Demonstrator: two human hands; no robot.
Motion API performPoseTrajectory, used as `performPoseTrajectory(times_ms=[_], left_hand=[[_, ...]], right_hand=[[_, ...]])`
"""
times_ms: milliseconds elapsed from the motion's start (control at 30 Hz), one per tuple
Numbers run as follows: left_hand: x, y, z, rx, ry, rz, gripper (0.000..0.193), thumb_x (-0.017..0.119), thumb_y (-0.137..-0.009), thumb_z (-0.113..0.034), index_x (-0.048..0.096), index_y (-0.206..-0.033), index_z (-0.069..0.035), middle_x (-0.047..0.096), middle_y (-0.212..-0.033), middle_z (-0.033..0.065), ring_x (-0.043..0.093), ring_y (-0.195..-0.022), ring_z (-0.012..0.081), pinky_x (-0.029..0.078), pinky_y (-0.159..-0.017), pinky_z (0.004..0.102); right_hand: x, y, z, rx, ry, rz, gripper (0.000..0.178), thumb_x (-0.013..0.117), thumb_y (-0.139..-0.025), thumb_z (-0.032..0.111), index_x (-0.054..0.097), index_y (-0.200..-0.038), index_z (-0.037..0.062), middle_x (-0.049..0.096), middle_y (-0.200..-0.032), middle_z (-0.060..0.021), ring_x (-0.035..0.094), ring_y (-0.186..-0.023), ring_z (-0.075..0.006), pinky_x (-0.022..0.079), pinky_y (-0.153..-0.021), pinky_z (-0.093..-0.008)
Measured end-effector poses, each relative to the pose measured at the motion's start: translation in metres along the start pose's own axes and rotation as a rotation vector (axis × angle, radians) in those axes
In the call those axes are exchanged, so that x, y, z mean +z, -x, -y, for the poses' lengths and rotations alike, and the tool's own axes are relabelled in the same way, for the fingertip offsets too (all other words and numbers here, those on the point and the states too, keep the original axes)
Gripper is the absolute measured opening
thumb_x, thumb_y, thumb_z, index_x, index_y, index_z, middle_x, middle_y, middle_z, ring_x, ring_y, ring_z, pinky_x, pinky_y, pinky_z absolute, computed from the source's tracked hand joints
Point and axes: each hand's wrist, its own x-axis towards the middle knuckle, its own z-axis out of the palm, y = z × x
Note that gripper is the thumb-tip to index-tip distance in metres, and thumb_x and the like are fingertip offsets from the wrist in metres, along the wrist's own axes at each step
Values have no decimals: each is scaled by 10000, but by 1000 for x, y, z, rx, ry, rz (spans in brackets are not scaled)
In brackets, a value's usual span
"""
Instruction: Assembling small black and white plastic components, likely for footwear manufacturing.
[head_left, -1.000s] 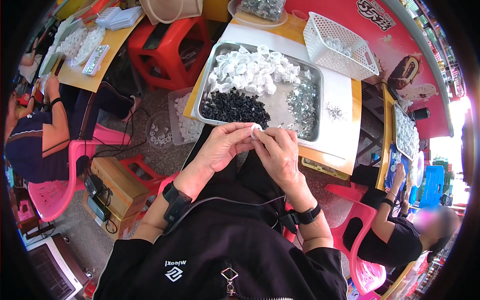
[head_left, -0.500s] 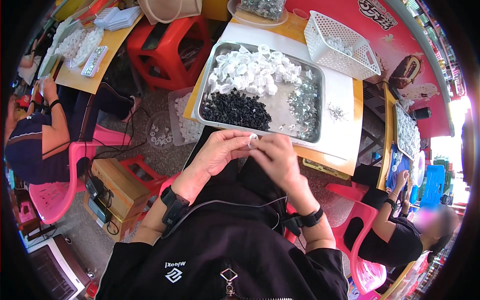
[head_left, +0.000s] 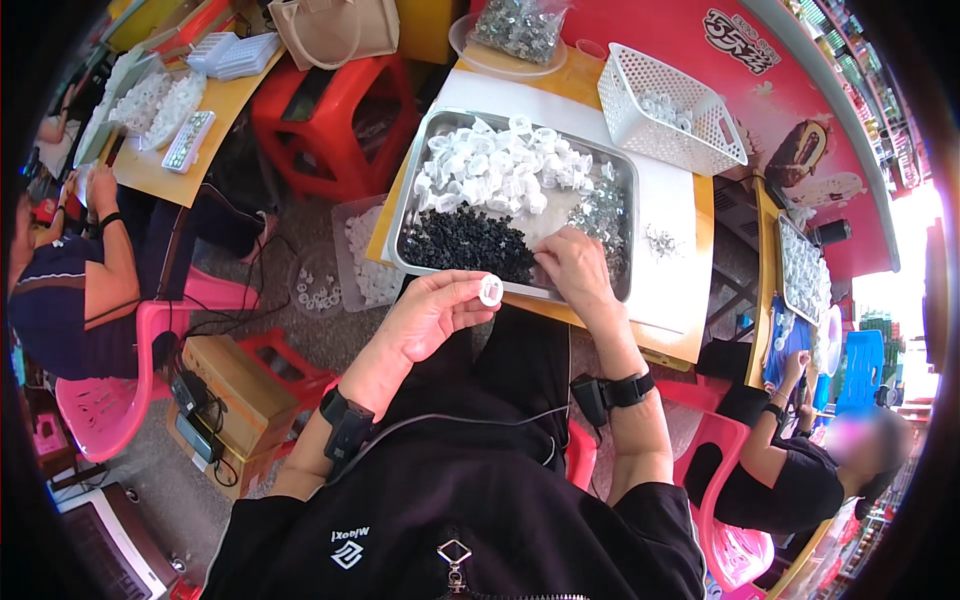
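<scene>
Red printed panelling stands beyond the wooden desk, where a metal tray carries white plastic cups on the far side and small black parts on the near left. Just off the tray's near edge, the left hand pinches a white plastic ring. It looks light, stiff and perhaps slippery, best gripped by its outer rim. Earlier both hands met at the ring; now the right hand reaches to the black parts, its grip unclear.
</scene>
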Motion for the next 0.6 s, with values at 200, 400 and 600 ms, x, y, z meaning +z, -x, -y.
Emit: performPoseTrajectory(times_ms=[200,400,600], left_hand=[[-1,-1,-2,0,44,21,240,596,-918,-87,616,-1129,24,673,-1045,144,677,-948,242,572,-850,348],[-1,-1,-4,5,42,21,236,595,-918,-85,618,-1127,22,674,-1046,146,678,-950,243,574,-845,350],[-3,-2,-3,-8,51,30,246,591,-920,-90,611,-1135,28,674,-1045,145,679,-950,242,574,-842,350]], right_hand=[[-6,-3,1,61,58,-92,76,665,-779,148,684,-798,77,618,-829,-66,605,-891,-270,423,-816,-404],[-11,1,18,-94,-263,224,73,648,-801,117,685,-835,64,636,-858,-86,620,-834,-290,467,-776,-399],[-6,-7,6,-94,-109,-123,97,637,-821,97,686,-889,47,645,-809,-110,633,-799,-308,500,-711,-387]])
